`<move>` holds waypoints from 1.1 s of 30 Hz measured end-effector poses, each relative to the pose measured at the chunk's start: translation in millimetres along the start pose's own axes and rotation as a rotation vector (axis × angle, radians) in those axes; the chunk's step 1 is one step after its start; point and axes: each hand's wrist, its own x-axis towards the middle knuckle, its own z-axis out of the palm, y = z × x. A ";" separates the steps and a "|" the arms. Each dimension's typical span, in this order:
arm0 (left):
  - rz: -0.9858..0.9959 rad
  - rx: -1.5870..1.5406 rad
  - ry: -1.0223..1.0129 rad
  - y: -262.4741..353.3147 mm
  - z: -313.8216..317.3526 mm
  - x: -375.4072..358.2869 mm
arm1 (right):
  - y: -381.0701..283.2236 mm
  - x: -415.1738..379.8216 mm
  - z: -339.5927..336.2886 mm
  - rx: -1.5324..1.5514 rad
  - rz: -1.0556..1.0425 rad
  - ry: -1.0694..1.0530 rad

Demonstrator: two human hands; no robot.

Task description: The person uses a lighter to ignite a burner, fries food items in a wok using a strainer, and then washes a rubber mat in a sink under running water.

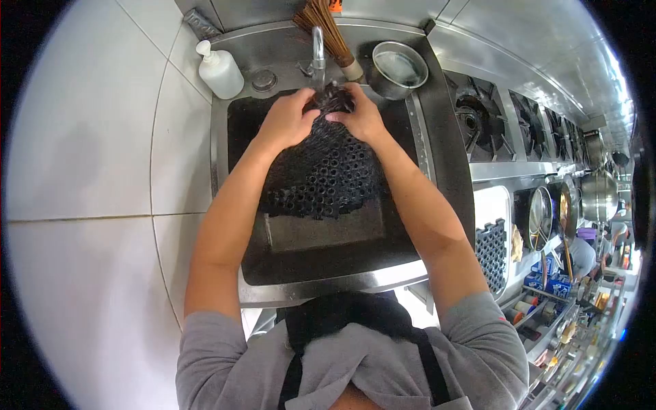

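A black rubber mat (328, 167) with round holes hangs in the sink (328, 266) below the faucet (318, 51). Its top edge is bunched up under the spout, and water seems to run over it. My left hand (292, 117) grips the bunched part from the left, thumb on the near side. From the right, my right hand (361, 116) holds the same part, its thumb pointing inward. Both sets of fingertips are partly hidden behind the mat, whose lower edge spreads loosely toward me.
A white pump bottle (221, 72) stands behind the sink at left, near a drain plug (264, 80). A bamboo brush (331, 41) and a metal pot (398, 68) are at back right. Stove burners (475, 119) line the right, above a tray with another holed mat (491, 253).
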 end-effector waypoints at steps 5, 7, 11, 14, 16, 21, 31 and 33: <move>0.047 0.047 -0.166 -16.6 43.2 32.6 | 41.7 -13.9 16.1 -0.080 0.035 0.111; -0.114 -0.017 -0.196 -8.1 44.1 38.4 | 24.3 -32.5 17.1 -0.177 -0.047 0.183; 0.003 0.116 -0.350 -19.9 27.3 34.1 | 22.5 -49.3 25.1 -0.613 -0.188 0.209; -0.208 0.302 -0.479 -29.6 -4.4 9.3 | 15.5 -48.8 23.4 -0.687 -0.143 0.182; -0.281 0.358 -0.473 -30.2 -3.3 -1.1 | -3.0 -55.3 29.1 -0.906 -0.077 0.177; -0.236 0.465 -0.358 -33.4 -1.4 -13.5 | -26.9 -56.1 17.9 0.143 0.262 -0.279; -0.154 0.483 -0.472 -29.8 4.5 -11.7 | -37.7 -66.9 61.0 -0.474 0.044 -0.335; -0.216 0.428 -0.467 -34.6 2.7 -11.2 | -36.2 -68.4 62.5 -0.484 0.039 -0.338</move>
